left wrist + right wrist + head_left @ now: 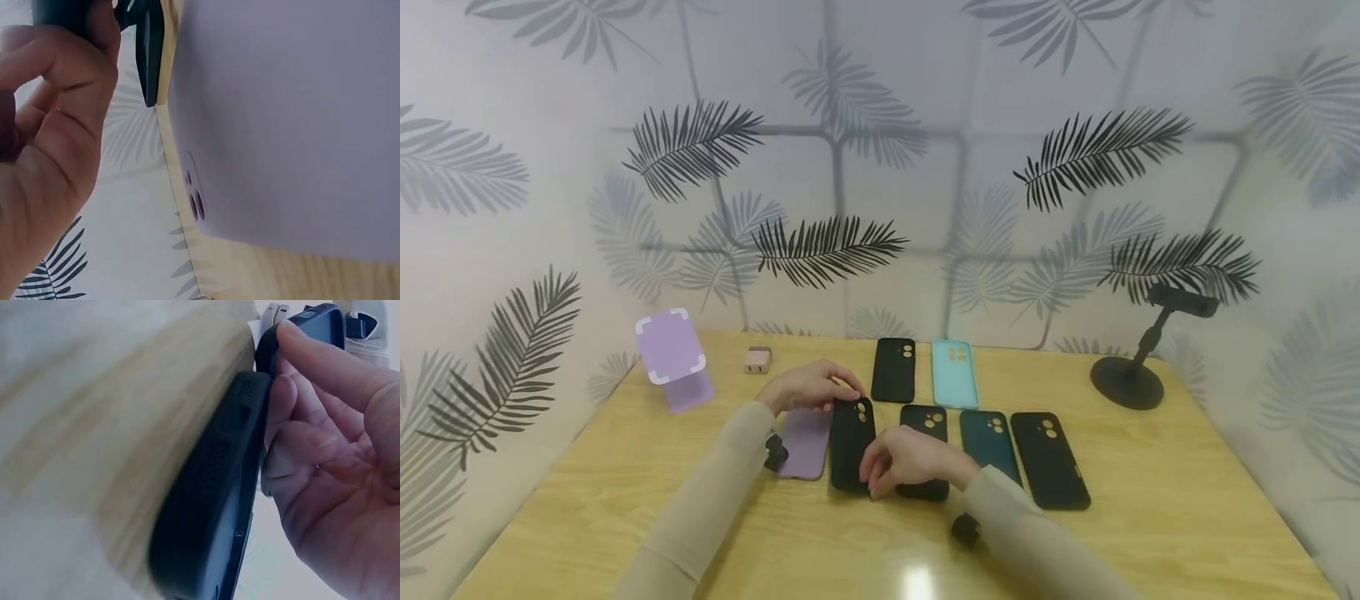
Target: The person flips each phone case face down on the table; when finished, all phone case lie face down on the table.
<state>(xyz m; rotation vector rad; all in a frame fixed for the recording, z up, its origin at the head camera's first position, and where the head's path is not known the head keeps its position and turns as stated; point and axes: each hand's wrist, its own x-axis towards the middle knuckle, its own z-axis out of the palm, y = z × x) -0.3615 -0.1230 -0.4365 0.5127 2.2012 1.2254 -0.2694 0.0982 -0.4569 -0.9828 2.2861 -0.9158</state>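
While between both grips (808, 386) (913, 457) — black case (850, 446)

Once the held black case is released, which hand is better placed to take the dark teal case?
Probably the right hand: it is clearly nearer to the dark teal case. The left hand is farther left, at the far end of the held black case.
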